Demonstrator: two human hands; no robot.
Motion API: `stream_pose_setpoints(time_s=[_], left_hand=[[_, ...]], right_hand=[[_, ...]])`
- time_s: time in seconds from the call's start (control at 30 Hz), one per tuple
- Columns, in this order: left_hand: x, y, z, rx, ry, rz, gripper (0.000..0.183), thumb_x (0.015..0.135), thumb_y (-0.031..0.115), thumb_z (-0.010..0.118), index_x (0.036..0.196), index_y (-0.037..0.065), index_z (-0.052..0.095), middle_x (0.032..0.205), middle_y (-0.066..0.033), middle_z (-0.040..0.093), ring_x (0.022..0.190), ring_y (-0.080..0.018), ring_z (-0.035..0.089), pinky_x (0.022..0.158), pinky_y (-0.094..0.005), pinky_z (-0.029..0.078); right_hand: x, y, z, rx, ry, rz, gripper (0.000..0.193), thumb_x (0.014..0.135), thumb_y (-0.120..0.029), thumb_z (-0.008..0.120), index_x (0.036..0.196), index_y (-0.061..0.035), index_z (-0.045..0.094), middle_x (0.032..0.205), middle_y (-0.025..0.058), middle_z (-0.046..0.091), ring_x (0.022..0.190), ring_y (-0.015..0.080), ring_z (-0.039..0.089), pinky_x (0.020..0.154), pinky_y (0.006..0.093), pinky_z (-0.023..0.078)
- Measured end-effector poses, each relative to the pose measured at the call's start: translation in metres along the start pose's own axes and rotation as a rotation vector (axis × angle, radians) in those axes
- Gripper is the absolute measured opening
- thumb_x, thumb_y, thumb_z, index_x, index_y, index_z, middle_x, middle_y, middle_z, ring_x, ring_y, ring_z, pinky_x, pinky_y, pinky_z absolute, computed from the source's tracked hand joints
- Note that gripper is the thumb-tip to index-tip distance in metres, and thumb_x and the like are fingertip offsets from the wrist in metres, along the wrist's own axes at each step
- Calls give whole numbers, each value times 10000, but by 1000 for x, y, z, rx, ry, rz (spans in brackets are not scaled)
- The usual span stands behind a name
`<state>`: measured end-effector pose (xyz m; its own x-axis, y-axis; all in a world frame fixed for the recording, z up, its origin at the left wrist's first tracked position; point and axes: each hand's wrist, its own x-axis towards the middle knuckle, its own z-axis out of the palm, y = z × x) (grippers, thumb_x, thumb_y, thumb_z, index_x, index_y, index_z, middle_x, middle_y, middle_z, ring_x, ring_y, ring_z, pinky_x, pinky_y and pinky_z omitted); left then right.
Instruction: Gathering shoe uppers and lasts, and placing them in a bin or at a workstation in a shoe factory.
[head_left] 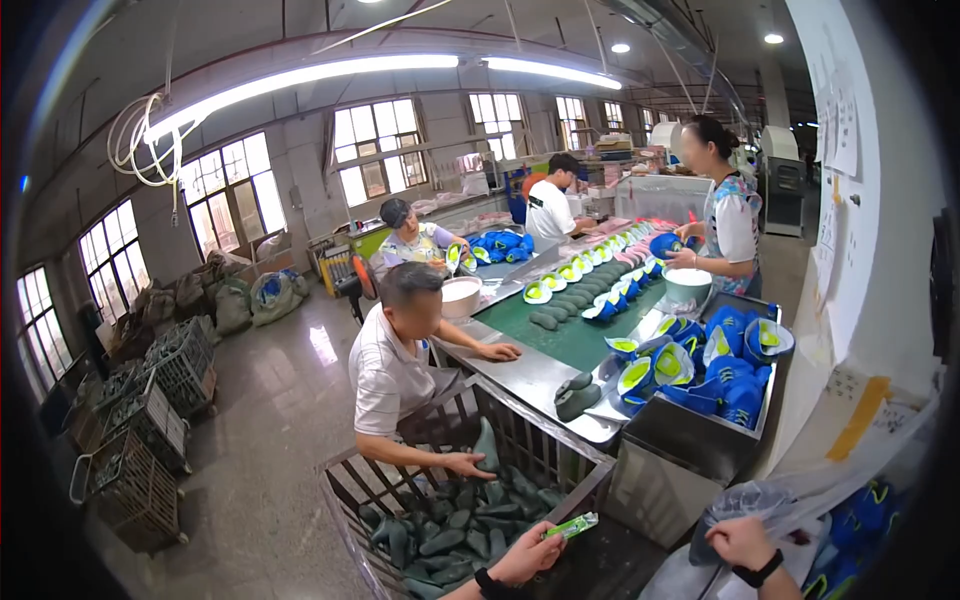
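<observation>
Near the lower edge, my left hand (535, 553) pinches a slim green packet (573, 525) by one end; its other end points up and right. My right hand (742, 543) is farther right, its fingers curled down at a clear plastic bag (775, 503). What those fingers grip, if anything, is hidden. A dark grey rounded thing (703, 545) shows just beside them. Below and left of the packet, a metal-barred cart (590, 478) holds many dark green shoe lasts (443, 541).
Across the cart, a person in a white shirt (383, 375) holds one last. A green conveyor (590, 340) carries lasts and blue-and-lime shoe uppers. More uppers fill a metal tray (690, 415). Three other people stand farther along. A white wall (840, 200) bounds the right; wheeled carts (140, 490) stand left.
</observation>
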<state>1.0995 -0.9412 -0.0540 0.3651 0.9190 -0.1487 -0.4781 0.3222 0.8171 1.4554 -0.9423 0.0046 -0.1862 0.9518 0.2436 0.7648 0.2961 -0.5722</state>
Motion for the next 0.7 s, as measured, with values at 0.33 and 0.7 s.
stream_pose_setpoints(time_s=[0.33,0.7], left_hand=[[-14,4,16,235,-36,-74,108,888,173,499,944,81,508,630,85,409,479,14,316,411,-154,213],[-8,-17,18,405,-70,-88,128,883,191,509,933,78,542,583,115,378,473,26,301,416,-150,199]], right_hand=[[25,-61,58,472,-510,-154,560,739,-155,670,1216,-75,388,824,41,624,706,129,619,618,231,479],[24,-86,72,787,-400,-87,318,723,-95,694,1011,-26,581,656,-3,571,580,33,513,535,187,409]])
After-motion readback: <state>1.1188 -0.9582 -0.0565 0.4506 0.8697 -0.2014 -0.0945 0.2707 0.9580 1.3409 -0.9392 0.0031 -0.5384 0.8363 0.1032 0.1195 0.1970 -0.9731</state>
